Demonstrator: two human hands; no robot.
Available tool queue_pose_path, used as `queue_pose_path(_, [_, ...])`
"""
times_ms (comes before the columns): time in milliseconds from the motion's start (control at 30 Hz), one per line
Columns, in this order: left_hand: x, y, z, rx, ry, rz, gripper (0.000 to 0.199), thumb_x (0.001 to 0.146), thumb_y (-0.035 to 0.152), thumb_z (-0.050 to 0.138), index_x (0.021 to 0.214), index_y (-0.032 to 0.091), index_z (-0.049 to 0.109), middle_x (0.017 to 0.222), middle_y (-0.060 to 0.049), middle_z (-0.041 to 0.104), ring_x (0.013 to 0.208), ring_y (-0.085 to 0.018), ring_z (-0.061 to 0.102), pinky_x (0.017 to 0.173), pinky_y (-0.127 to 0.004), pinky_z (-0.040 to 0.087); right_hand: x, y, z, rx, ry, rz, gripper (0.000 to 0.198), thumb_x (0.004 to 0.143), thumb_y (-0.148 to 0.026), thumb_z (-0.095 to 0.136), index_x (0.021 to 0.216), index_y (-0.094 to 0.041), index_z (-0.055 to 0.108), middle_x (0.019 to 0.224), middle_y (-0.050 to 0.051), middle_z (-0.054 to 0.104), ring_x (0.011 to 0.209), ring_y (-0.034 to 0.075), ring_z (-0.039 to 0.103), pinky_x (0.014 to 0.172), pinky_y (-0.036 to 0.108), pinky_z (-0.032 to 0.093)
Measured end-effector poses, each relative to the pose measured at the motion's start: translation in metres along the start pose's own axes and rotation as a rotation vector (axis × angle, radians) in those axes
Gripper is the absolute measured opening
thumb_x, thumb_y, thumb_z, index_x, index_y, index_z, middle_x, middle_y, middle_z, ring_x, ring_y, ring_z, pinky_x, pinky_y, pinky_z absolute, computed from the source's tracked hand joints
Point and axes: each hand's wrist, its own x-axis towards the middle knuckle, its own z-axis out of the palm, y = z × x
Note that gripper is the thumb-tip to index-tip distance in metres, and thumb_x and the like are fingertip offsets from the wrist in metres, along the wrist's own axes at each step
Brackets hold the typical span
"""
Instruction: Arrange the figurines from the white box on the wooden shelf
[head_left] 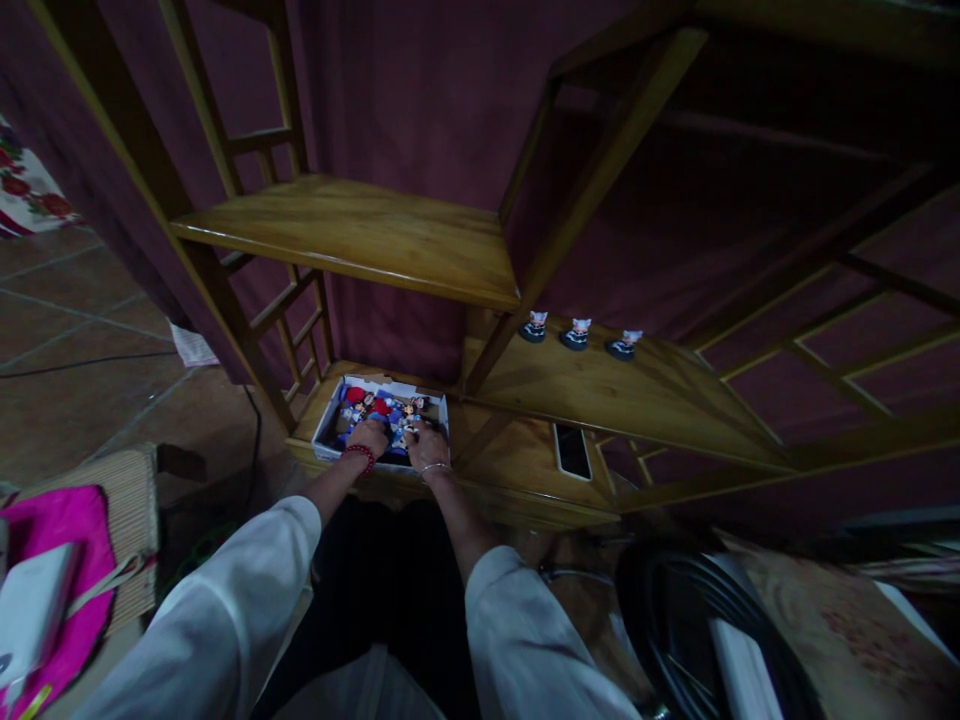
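Note:
A shallow white cardboard box rests on the bottom board of the wooden shelf unit, straight in front of me. Small painted figurines in red, blue and white lie jumbled inside it. My left hand, a red bead bracelet at its wrist, reaches into the box with its fingers curled down among them; what they hold is hidden. Beside it, my right hand is closed at a small figurine in the box, its fingertips partly hidden.
Three small figurines on dark bases stand in a row on the right shelf. Below them lies a phone. A higher shelf overhangs the box. Coiled black hose is at lower right; a white device on pink cloth, lower left.

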Motion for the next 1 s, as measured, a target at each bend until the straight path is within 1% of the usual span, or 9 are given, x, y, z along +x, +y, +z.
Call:
queue_pose_path(100, [-0.004,0.003,-0.002,0.0,0.026,-0.058,0.03,0.074,0.018,0.043,0.098,0.018,0.062,0.107,-0.012,0.06,0.1,-0.021,0.055,0.084,-0.029,0.04,-0.001,-0.001,-0.001,-0.009,0.017,0.0,0.032,0.084,-0.037,0.039,0.109,-0.023,0.053,0.102,0.006,0.061,0.091,0.016,0.057,0.078,0.025,0.04])
queue_pose_path(200, [-0.006,0.005,-0.005,-0.001,0.014,-0.065,0.03,0.074,0.022,0.044,0.098,0.02,0.062,0.109,-0.011,0.059,0.101,-0.022,0.054,0.084,-0.03,0.041,-0.003,-0.002,-0.002,-0.011,0.018,0.007,0.032,0.084,-0.037,0.039,0.108,-0.024,0.053,0.102,0.006,0.061,0.089,0.016,0.057,0.076,0.024,0.04])
queue_pose_path(333, [-0.005,0.004,-0.015,-0.023,0.022,-0.114,0.03,0.075,0.026,0.044,0.099,0.02,0.062,0.106,-0.012,0.061,0.099,-0.023,0.055,0.082,-0.03,0.041,-0.003,-0.001,-0.001,-0.002,0.039,0.007,0.032,0.083,-0.037,0.039,0.108,-0.023,0.054,0.099,0.007,0.062,0.088,0.018,0.058,0.075,0.025,0.041])
queue_pose_path(467, [-0.002,-0.006,-0.026,-0.051,0.078,-0.125,0.03,0.076,0.028,0.042,0.097,0.02,0.062,0.104,-0.012,0.061,0.097,-0.024,0.056,0.079,-0.031,0.042,-0.002,-0.001,0.0,0.003,0.044,0.005,0.034,0.083,-0.037,0.039,0.112,-0.024,0.053,0.1,0.007,0.062,0.09,0.018,0.057,0.076,0.026,0.041])
queue_pose_path(600, [-0.001,-0.02,-0.031,-0.021,0.078,-0.132,0.029,0.077,0.025,0.042,0.093,0.016,0.063,0.099,-0.013,0.063,0.095,-0.023,0.057,0.078,-0.03,0.042,-0.002,-0.001,0.0,-0.003,0.038,0.014,0.035,0.084,-0.038,0.038,0.111,-0.023,0.053,0.1,0.008,0.062,0.09,0.018,0.057,0.076,0.025,0.041])
queue_pose_path(700, [-0.001,-0.027,-0.032,-0.021,0.075,-0.117,0.027,0.074,0.018,0.043,0.092,0.016,0.063,0.098,-0.011,0.063,0.093,-0.02,0.058,0.079,-0.027,0.041,-0.002,-0.002,0.0,-0.003,0.036,0.014,0.035,0.084,-0.039,0.038,0.11,-0.023,0.053,0.1,0.007,0.062,0.088,0.017,0.058,0.074,0.025,0.041])
queue_pose_path(833, [-0.003,-0.025,-0.031,0.0,0.077,-0.098,0.026,0.072,0.014,0.044,0.089,0.015,0.064,0.095,-0.012,0.064,0.093,-0.019,0.058,0.079,-0.026,0.041,-0.002,-0.002,0.0,-0.005,0.041,0.022,0.033,0.083,-0.039,0.038,0.107,-0.023,0.055,0.097,0.008,0.063,0.087,0.017,0.058,0.073,0.025,0.042])
queue_pose_path(900, [-0.004,-0.021,-0.028,0.042,0.114,-0.073,0.026,0.073,0.016,0.045,0.09,0.015,0.063,0.095,-0.012,0.064,0.092,-0.02,0.058,0.079,-0.027,0.042,-0.002,-0.002,-0.001,-0.006,0.039,0.031,0.034,0.083,-0.039,0.038,0.107,-0.023,0.056,0.096,0.008,0.063,0.086,0.018,0.058,0.073,0.025,0.042])
queue_pose_path(1000, [-0.004,-0.019,-0.021,0.099,0.179,0.03,0.027,0.076,0.019,0.042,0.094,0.017,0.063,0.098,-0.01,0.063,0.093,-0.02,0.058,0.082,-0.026,0.041,-0.002,-0.002,-0.001,-0.004,0.045,0.035,0.034,0.083,-0.039,0.039,0.108,-0.022,0.056,0.095,0.008,0.064,0.087,0.018,0.058,0.073,0.026,0.042])
